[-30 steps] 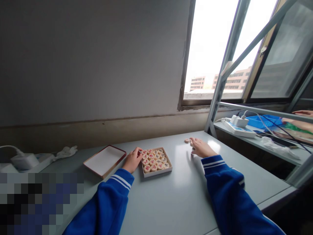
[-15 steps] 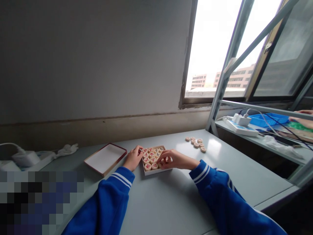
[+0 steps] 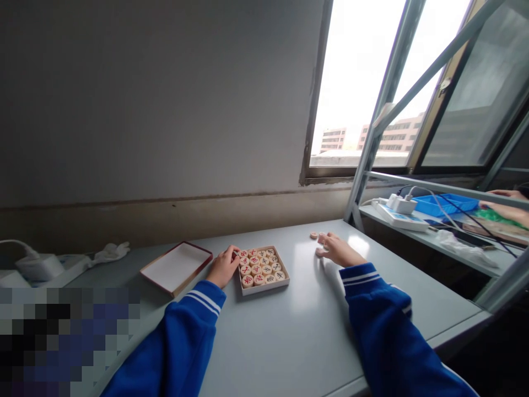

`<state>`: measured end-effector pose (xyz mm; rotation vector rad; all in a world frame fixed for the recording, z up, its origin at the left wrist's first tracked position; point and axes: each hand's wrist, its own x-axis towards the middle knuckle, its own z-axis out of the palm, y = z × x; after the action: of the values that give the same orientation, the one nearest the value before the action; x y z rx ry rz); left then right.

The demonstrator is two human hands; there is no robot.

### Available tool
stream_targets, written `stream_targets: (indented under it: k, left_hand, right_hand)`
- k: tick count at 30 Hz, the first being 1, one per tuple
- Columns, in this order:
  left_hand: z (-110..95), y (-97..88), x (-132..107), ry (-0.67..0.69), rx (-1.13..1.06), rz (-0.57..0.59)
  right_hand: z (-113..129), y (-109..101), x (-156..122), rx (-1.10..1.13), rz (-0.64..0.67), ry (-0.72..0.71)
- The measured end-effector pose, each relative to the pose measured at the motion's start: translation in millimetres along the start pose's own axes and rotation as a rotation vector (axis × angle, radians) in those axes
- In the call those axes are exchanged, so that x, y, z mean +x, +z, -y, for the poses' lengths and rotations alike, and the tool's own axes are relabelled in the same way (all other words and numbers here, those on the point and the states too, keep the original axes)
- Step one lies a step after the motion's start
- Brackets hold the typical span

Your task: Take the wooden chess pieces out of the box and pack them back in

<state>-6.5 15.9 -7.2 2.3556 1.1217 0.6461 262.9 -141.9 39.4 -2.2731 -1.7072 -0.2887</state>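
A shallow open box (image 3: 264,290) holds rows of round wooden Chinese chess pieces (image 3: 257,269), some with red characters and some with black. Its left side is gripped by my left hand (image 3: 223,267), whose fingers curl at the edge. My right hand (image 3: 341,251) is over a small group of loose pieces farther back on the desk, its thumb and fingers apart. One loose chess piece (image 3: 313,235) shows just left of the fingertips; most of the others are hidden under the hand.
The box lid (image 3: 177,267) lies inside up on the desk, left of my left hand. A power strip (image 3: 74,269) with plugs is at the far left. To the right, past a metal frame (image 3: 359,182), a shelf carries another power strip (image 3: 400,214), a blue tray (image 3: 444,204) and another person's hand (image 3: 506,205).
My right hand has moved from the box to the loose pieces at the back right. The box's front right part, covered before, shows black-lettered pieces. My left hand stays at the box.
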Motion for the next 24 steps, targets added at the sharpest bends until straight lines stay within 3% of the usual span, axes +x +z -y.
stream_targets:
  k: [3,6,11,16,24]
  left_hand:
    - [-1,-1.7,-1,0.008,-0.017,-0.004]
    - [-3,-5.9,-3,0.046,-0.054,0.021]
    - [-10,-11.8,-7,0.096,-0.087,0.085]
    - [-14,-11.7,-8,0.063,-0.052,0.071]
    - [-14,-10.8,-10,0.053,-0.068,0.056]
  right_hand:
    - [11,2,-1,-0.066,0.01,0.014]
    - [51,11,4,0.064,-0.018,-0.244]
    - [108,27,18,0.262,0.093,-0.56]
    - [115,32,24,0.346,0.07,-0.625]
    - [113,35,23,0.341,0.022,-0.525]
